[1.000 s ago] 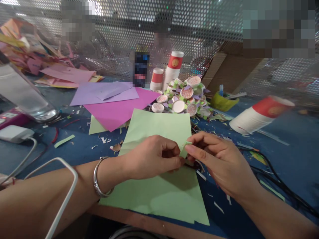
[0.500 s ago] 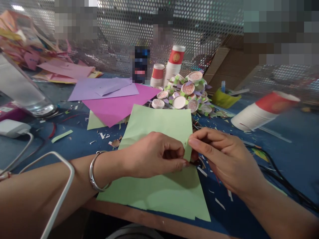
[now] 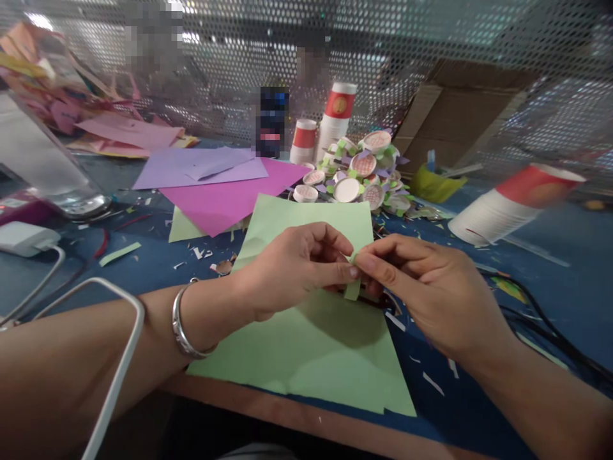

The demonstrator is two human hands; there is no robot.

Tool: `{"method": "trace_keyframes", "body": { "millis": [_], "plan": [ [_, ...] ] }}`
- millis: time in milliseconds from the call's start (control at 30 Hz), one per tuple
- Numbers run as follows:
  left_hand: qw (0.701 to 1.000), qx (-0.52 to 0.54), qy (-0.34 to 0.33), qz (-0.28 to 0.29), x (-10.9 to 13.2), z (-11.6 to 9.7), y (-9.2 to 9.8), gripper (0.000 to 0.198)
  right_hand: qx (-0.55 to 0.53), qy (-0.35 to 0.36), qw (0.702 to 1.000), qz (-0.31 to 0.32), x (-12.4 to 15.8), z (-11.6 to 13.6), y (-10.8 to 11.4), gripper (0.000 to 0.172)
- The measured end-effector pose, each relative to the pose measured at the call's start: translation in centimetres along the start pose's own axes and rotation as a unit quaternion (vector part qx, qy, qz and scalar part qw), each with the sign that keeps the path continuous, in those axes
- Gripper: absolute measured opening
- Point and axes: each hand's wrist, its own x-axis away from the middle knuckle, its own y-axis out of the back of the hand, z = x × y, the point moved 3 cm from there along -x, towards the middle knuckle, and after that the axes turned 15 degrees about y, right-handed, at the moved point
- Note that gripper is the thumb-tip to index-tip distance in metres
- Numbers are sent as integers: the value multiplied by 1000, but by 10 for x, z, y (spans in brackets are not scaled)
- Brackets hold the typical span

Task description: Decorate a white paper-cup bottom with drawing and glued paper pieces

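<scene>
A small strip of light green paper [image 3: 352, 291] is pinched between the fingertips of both hands. My left hand [image 3: 299, 265], closed with thumb and forefinger at the strip's upper part, has a silver bangle at its wrist. My right hand [image 3: 431, 287] meets it from the right, thumb and forefinger pressed on the strip's top end. Both are above a large light green paper sheet [image 3: 306, 351] lying at the table's front edge. Under the right fingers shows part of a dark, slim object [image 3: 371, 299]; its kind is mostly hidden.
Behind the sheet lie purple paper [image 3: 167, 169], magenta paper [image 3: 211, 204] and a heap of cut cup bottoms [image 3: 347, 190] with paper bits. Stacked paper cups [image 3: 495, 214] lean at right. A clear glass [image 3: 71, 185], white charger [image 3: 29, 239] and cable are at left, black cables [image 3: 536, 319] at right.
My left hand has risen slightly, its forefinger reaching toward the right fingertips. The strip has shifted a little left, and its top is now gripped by both hands.
</scene>
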Motion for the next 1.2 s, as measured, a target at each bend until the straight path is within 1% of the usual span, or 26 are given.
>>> {"method": "trace_keyframes", "body": {
  "millis": [100,167,233,333,400,533,633,767,967,1067,1200],
  "plan": [
    [997,71,43,-1,-1,0,1,34,66,33,997,-24,3,2,2,13],
    [992,110,59,-8,-1,-1,3,36,121,78,989,-35,6,3,4,10],
    [988,139,72,-15,-1,-1,5,31,180,135,974,-19,9,5,4,15],
    [980,170,96,-24,-1,0,7,16,236,209,949,27,12,7,1,20],
    [976,182,113,-27,-1,0,7,13,248,229,940,42,12,8,0,21],
    [972,190,133,-17,-2,1,5,14,261,241,934,41,11,8,0,14],
    [976,174,129,-5,-2,2,4,14,255,229,939,33,9,8,1,9],
    [985,151,89,8,-2,0,4,12,231,189,954,21,8,8,1,7],
    [996,88,25,-12,2,-4,2,10,163,122,979,2,9,5,2,4],
    [998,52,9,-24,3,-4,0,10,126,93,988,-6,10,4,2,1],
    [999,34,0,-32,4,-4,0,11,107,72,992,-12,8,5,2,5]
  ]
}}
